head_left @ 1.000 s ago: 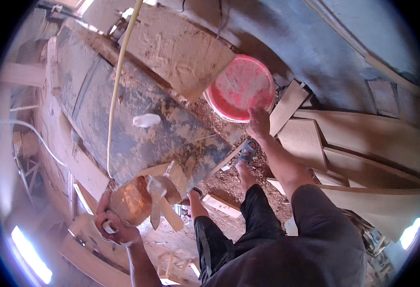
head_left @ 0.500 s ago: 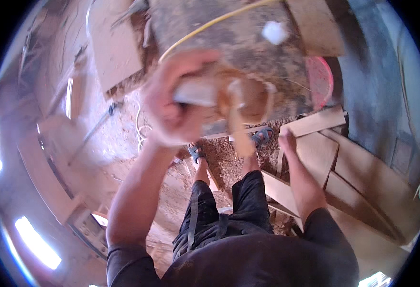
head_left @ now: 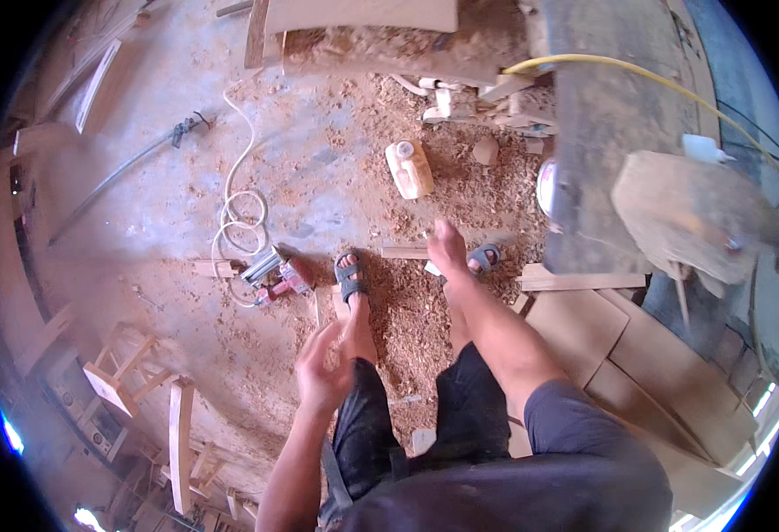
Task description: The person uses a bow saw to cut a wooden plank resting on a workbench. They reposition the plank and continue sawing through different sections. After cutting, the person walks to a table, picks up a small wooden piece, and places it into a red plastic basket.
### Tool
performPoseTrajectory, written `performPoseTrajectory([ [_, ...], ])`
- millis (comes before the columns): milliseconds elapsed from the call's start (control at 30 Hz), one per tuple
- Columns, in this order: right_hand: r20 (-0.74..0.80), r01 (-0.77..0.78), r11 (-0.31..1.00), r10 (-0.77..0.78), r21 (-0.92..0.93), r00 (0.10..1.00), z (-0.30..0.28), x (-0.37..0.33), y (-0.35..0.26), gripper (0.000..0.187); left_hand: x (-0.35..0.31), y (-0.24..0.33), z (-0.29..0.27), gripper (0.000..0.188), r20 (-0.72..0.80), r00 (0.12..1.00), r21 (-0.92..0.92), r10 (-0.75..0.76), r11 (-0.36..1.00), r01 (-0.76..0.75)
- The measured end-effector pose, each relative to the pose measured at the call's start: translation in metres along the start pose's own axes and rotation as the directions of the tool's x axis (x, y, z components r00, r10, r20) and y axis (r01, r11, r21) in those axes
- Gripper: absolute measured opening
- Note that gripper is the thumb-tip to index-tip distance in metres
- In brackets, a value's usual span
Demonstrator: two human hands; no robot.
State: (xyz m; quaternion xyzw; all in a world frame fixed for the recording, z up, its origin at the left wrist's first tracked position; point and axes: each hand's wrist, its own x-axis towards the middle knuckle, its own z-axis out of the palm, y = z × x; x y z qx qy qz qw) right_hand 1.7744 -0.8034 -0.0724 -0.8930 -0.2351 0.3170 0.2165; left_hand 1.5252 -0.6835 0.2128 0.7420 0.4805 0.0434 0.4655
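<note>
My left hand [head_left: 325, 368] hangs in front of my left thigh, its fingers loosely apart and a little blurred, with nothing seen in it. My right hand [head_left: 447, 248] is held out over the floor near my right sandal [head_left: 483, 259]. Its fingers are curled closed, and nothing sticks out of them. A red nail gun [head_left: 285, 277] lies on the floor left of my left sandal [head_left: 350, 277], joined to a coiled pale hose [head_left: 247, 208]. Beyond my right hand a yellowish plastic jug [head_left: 410, 170] stands among wood shavings.
Flat boards [head_left: 664, 372] are stacked at the right. A dusty worktop [head_left: 598, 177] carries a yellow hose [head_left: 584, 58] and a large, blurred tan shape [head_left: 700, 208]. Small wooden frames [head_left: 128, 377] stand at the lower left. A metal bar clamp [head_left: 132, 173] lies at the left.
The view has swung left. My left hand has come down from high in front, where it gripped a blurred white and brown thing, and no longer holds it. My right hand has moved inward.
</note>
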Motion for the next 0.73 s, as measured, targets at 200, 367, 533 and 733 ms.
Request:
performPoseTrajectory([
  [200,-0.011,-0.197,0.968,0.198,-0.153,0.98,0.041,0.139,-0.054,0.048,-0.2,-0.208,-0.063,0.018,-0.299,0.831,0.123,-0.47,0.844,0.522],
  [367,0.111,-0.353,0.936,0.352,-0.014,0.929,0.004,0.12,-0.067,0.041,-0.214,-0.186,-0.025,0.014,-0.286,0.723,-0.156,-0.629,0.775,0.612],
  [533,-0.067,0.098,0.995,-0.099,-0.007,0.993,-0.058,-0.003,-0.049,0.024,-0.08,-0.072,0.013,0.026,0.01,0.961,0.014,-0.278,0.961,0.278],
  [733,0.052,0.244,0.942,-0.238,-0.231,0.97,-0.254,-0.149,-0.13,0.045,0.032,0.14,0.041,0.061,0.4,0.825,0.271,0.4,0.808,-0.523],
])
